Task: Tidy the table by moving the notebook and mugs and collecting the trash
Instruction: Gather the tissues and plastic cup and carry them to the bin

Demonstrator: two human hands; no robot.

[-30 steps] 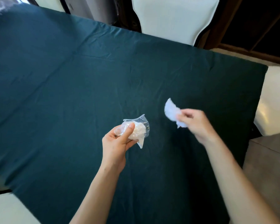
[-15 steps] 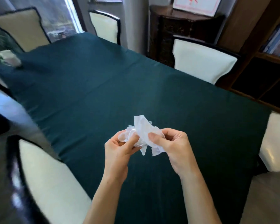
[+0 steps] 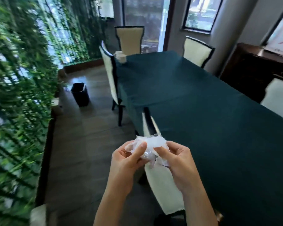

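one black bin [image 3: 80, 94] stands on the dark floor [image 3: 82, 144], near the green plant wall [image 3: 15, 95] and well apart from the hands. its top is open, with a pale edge of liner at the rim, and what is inside cannot be seen. a pale mug [image 3: 120, 56] sits on the far corner of the table [image 3: 203, 111], too blurry to see into.

the left hand [image 3: 126, 162] is curled around the trash [image 3: 147, 149], with its thumb pressed on the top of it. the right hand [image 3: 176, 160] is curled around the other side, and its thumb and fingers pinch the wad. both hands hold the same bundle between them, close together, with the fingers bent and not spread.

the trash is a crumpled ball of white tissue and thin clear plastic. it looks soft and wrinkly, with small bits poking out at the top and hanging down below the fingers. it is up in the air, over the cream chair [image 3: 162, 185] that stands beside the table edge, and it does not touch the dark green cloth [image 3: 219, 152].

more cream chairs stand around the table.
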